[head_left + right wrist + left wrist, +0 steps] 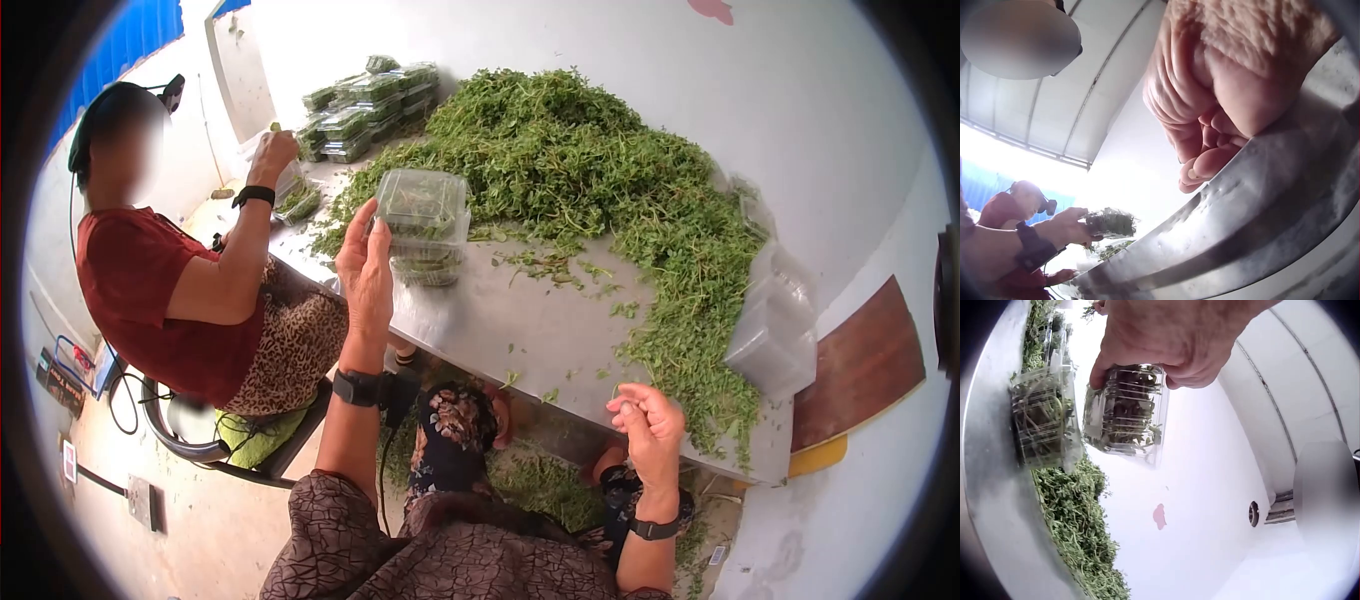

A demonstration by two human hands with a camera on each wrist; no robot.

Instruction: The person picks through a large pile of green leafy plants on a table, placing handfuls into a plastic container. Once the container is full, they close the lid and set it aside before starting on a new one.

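Observation:
My left hand (366,268) grips a clear plastic clamshell box (424,203), lid shut, raised above the metal table (480,315). In the left wrist view, leafy greens fill this box, with fingers and thumb at its sides. Another clamshell box (428,268) of greens stands on the table, partly hidden beneath the raised one in the head view. Over the table's near edge is my right hand (652,430), fingers curled in and thumb against them. Nothing shows inside its curl in the right wrist view.
A large heap of cut greens (560,150) spreads along the wall side. Filled boxes (375,105) are stacked at the far left; nested clear containers (775,325) stand at right. A seated person (180,270) in a red shirt works at left. Loose sprigs lie about.

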